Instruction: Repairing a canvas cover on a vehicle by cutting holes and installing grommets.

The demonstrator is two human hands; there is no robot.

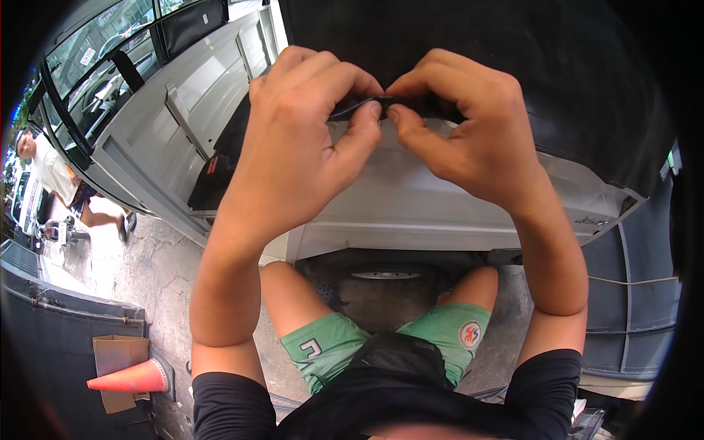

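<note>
My left hand [304,125] and my right hand [466,117] are raised close together in front of a white vehicle's body panel [433,194]. Both pinch the edge of a black sheet [587,88] between thumb and fingers, and the fingertips of the two hands nearly meet. The sheet spreads behind and above my hands and drapes over the top of the panel on the right. Beneath my fingers its edge looks like a thin dark strip. My left hand hides part of the sheet.
A white panel with ribs and windows [198,88] runs along the left. Farther left, a person in a white top [55,165] is on the pavement. An orange traffic cone [132,378] lies by cardboard [116,352] at lower left. Dark grey panels [645,293] stand at right.
</note>
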